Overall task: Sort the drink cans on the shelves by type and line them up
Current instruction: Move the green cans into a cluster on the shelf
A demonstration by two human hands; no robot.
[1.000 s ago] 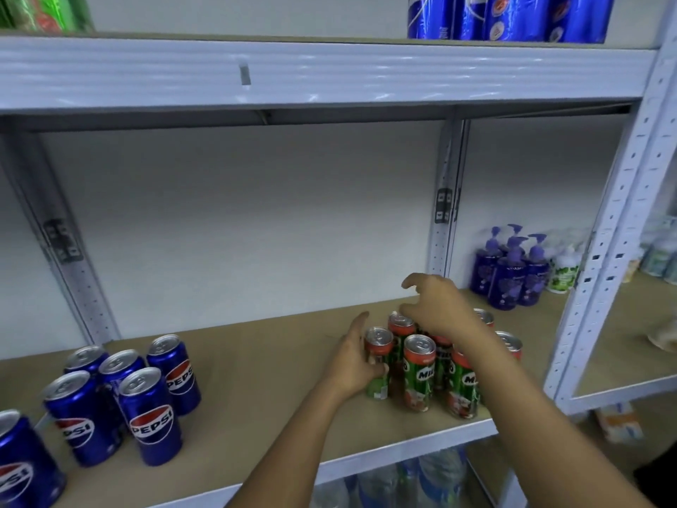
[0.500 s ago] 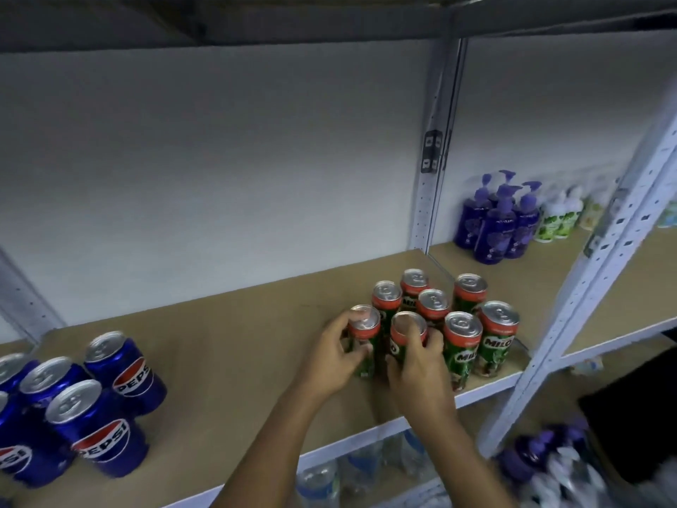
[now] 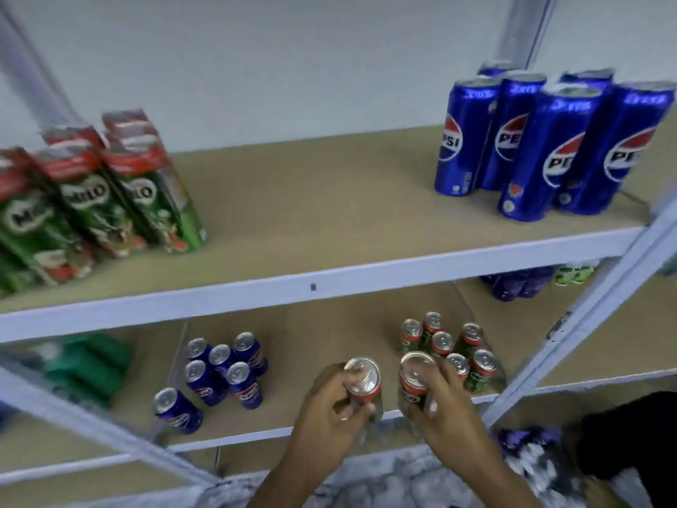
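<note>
My left hand [image 3: 329,416] grips one green and red Milo can [image 3: 364,379]. My right hand [image 3: 439,408] grips a second Milo can [image 3: 415,379]. Both cans are lifted off the lower shelf [image 3: 311,430], in front of its edge. Behind them several Milo cans [image 3: 445,342] stand grouped on that shelf. Left of them several short blue Pepsi cans [image 3: 223,368] stand in a loose cluster. On the upper shelf [image 3: 329,280] several tall Milo cans [image 3: 99,192] stand at the left. Several tall Pepsi cans [image 3: 549,144] stand at the right.
White steel uprights [image 3: 586,324] and a slanted brace [image 3: 91,427] frame the shelves. Purple pump bottles [image 3: 520,284] sit on the neighbouring lower shelf at right. A green pack [image 3: 91,364] lies at lower left. More purple bottles [image 3: 527,441] appear below at right.
The view has swung so that the upper shelf now shows. Both hands, which clasped the two front Milo cans on the lower shelf, have lifted them off towards me.
</note>
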